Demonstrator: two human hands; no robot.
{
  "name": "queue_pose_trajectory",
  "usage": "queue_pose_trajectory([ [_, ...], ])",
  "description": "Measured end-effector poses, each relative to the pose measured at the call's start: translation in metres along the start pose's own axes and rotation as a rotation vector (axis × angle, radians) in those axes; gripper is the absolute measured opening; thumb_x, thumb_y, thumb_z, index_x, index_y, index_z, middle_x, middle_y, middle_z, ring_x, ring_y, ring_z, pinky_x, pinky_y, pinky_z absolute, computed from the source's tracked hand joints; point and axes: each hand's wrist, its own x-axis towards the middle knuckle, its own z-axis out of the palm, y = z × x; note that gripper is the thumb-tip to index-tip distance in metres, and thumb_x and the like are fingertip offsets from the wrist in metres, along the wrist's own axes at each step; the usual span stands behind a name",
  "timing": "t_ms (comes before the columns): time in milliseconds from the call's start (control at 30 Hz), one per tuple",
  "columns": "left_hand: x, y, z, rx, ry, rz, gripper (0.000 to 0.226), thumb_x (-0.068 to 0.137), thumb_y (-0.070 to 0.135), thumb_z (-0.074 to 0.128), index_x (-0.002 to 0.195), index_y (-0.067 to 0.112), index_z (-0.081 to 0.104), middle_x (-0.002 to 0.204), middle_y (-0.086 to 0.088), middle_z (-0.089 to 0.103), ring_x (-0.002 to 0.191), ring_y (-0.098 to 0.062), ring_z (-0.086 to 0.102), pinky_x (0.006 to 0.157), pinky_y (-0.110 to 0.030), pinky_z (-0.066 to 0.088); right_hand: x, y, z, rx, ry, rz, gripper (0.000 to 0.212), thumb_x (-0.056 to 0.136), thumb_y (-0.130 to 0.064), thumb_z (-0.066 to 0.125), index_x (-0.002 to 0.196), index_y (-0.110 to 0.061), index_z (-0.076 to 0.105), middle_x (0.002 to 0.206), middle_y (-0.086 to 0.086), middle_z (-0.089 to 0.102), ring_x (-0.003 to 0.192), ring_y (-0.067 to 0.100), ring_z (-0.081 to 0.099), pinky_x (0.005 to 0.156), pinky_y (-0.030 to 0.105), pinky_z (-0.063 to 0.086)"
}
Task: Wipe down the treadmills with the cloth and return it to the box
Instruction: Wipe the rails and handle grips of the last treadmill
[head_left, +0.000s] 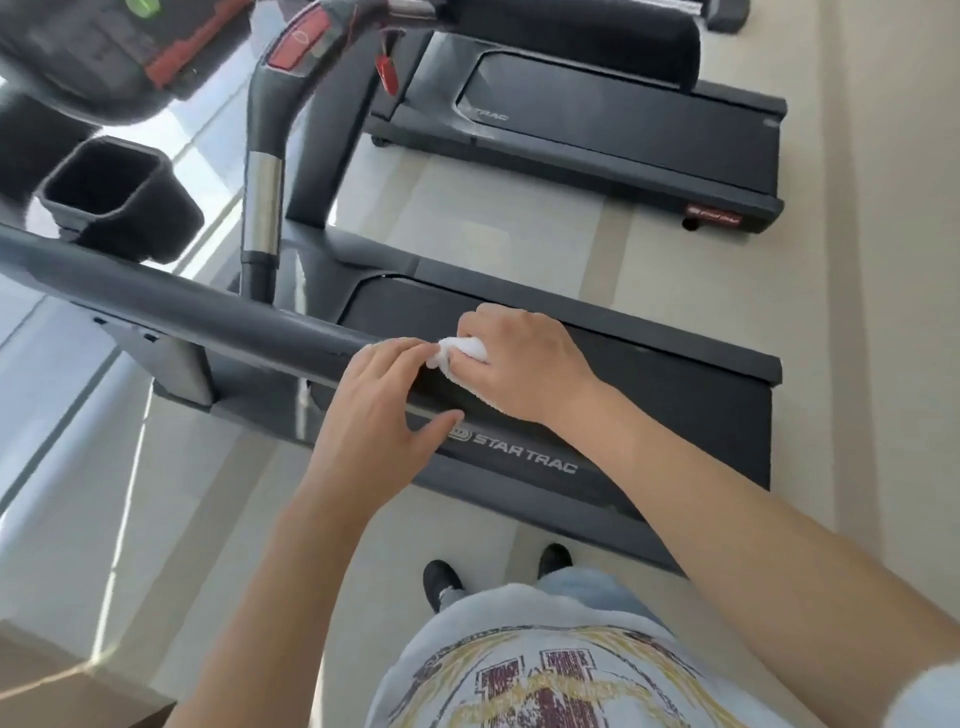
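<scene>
At frame centre, over the near treadmill's handrail (218, 317): right hand (519, 364) curled round the bunched white cloth (462, 351). Just left, left hand (379, 405) loosely open, fingertips touching cloth and rail, gripping nothing.

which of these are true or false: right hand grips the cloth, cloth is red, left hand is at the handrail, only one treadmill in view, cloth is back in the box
1. The right hand grips the cloth. True.
2. The cloth is red. False: it is white.
3. The left hand is at the handrail. True.
4. Only one treadmill shows. False: a near treadmill and a far treadmill show.
5. The cloth lies in the box. False: it is in the right hand.
</scene>
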Motion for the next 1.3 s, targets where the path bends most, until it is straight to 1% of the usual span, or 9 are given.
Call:
queue_pose_trajectory([
  [233, 0.000, 0.004, 0.016, 0.029, 0.072, 0.018, 0.066, 0.080, 0.047, 0.088, 0.135, 0.016, 0.066, 0.135, 0.001, 0.060, 0.128, -0.028, 0.050, 0.116, -0.045, 0.040, -0.053, 0.035, -0.022, 0.065, -0.006, 0.044, 0.033, 0.098, -0.052, 0.054, 0.080, -0.024, 0.053, 0.079, -0.003, 0.045, 0.067, 0.018, 0.050, 0.059, 0.032, 0.035],
  [400, 0.002, 0.014, 0.021, 0.038, 0.096, -0.033, 0.069, 0.075, 0.058, 0.087, 0.130, 0.021, 0.069, 0.132, 0.003, 0.059, 0.128, -0.027, 0.048, 0.115, -0.048, 0.041, -0.114, 0.074, -0.035, 0.184, 0.056, 0.105, 0.034, 0.100, -0.045, 0.052, 0.078, -0.021, 0.047, 0.077, -0.002, 0.044, 0.060, 0.020, 0.047, 0.051, 0.034, 0.042],
  [567, 0.003, 0.018, 0.024, 0.024, 0.122, -0.082, 0.070, 0.068, 0.055, 0.092, 0.126, 0.022, 0.069, 0.131, 0.007, 0.059, 0.125, -0.025, 0.050, 0.111, -0.038, 0.042, -0.087, 0.053, -0.020, -0.079, 0.109, 0.098, 0.043, 0.095, -0.030, 0.066, 0.069, -0.019, 0.034, 0.066, -0.004, 0.032, 0.046, 0.022, 0.032, 0.043, 0.023, 0.018],
  [633, 0.004, 0.021, 0.022, 0.030, 0.109, -0.106, 0.073, 0.067, 0.053, 0.093, 0.127, 0.021, 0.069, 0.132, 0.007, 0.059, 0.124, -0.024, 0.050, 0.110, -0.032, 0.041, -0.057, 0.040, -0.017, -0.128, 0.046, 0.047, 0.045, 0.094, -0.027, 0.067, 0.067, -0.019, 0.032, 0.066, -0.005, 0.037, 0.050, 0.025, 0.042, 0.045, 0.027, 0.027],
  [733, 0.006, 0.030, 0.018, 0.084, 0.058, -0.115, 0.075, 0.067, 0.052, 0.093, 0.130, 0.019, 0.067, 0.134, 0.005, 0.060, 0.125, -0.024, 0.051, 0.110, -0.031, 0.040, -0.017, 0.031, -0.018, 0.086, -0.199, 0.052, 0.042, 0.104, -0.044, 0.043, 0.070, -0.020, 0.040, 0.075, -0.004, 0.052, 0.069, 0.025, 0.053, 0.059, 0.035, 0.035],
  [833, 0.004, 0.051, 0.023, 0.134, 0.001, -0.086, 0.081, 0.068, 0.052, 0.093, 0.134, 0.015, 0.065, 0.137, 0.002, 0.061, 0.129, -0.023, 0.053, 0.113, -0.030, 0.040, -0.006, 0.039, -0.018, 0.337, -0.289, 0.039, 0.046, 0.103, -0.050, 0.043, 0.072, -0.017, 0.049, 0.074, -0.001, 0.059, 0.070, 0.021, 0.055, 0.056, 0.033, 0.031],
  [967, 0.003, 0.074, 0.033, 0.121, 0.000, -0.045, 0.070, 0.072, 0.048, 0.091, 0.130, 0.015, 0.069, 0.134, 0.004, 0.064, 0.126, -0.019, 0.056, 0.111, -0.012, 0.034, -0.039, 0.077, -0.023, 0.462, -0.272, 0.028, 0.044, 0.101, -0.047, 0.048, 0.074, -0.012, 0.050, 0.067, -0.004, 0.055, 0.063, 0.017, 0.051, 0.058, 0.034, 0.034],
  [1100, 0.006, 0.077, 0.045, 0.121, -0.014, 0.015, 0.069, 0.068, 0.042, 0.097, 0.126, 0.014, 0.071, 0.131, 0.002, 0.065, 0.124, -0.025, 0.057, 0.110, -0.037, 0.046, -0.100, 0.131, -0.016, 0.728, -0.214, 0.131, 0.042, 0.102, -0.042, 0.054, 0.075, -0.013, 0.043, 0.066, -0.004, 0.043, 0.059, 0.011, 0.039, 0.058, 0.031, 0.033],
  [1300, 0.011, 0.078, 0.047, 0.050, -0.053, -0.051, 0.073, 0.065, 0.054, 0.091, 0.124, 0.014, 0.072, 0.127, 0.000, 0.066, 0.120, -0.018, 0.054, 0.103, -0.029, 0.045, -0.121, 0.126, -0.001, 0.714, -0.009, 0.182, 0.038, 0.106, -0.040, 0.050, 0.074, -0.021, 0.039, 0.071, -0.002, 0.042, 0.064, 0.018, 0.043, 0.061, 0.035, 0.037],
])
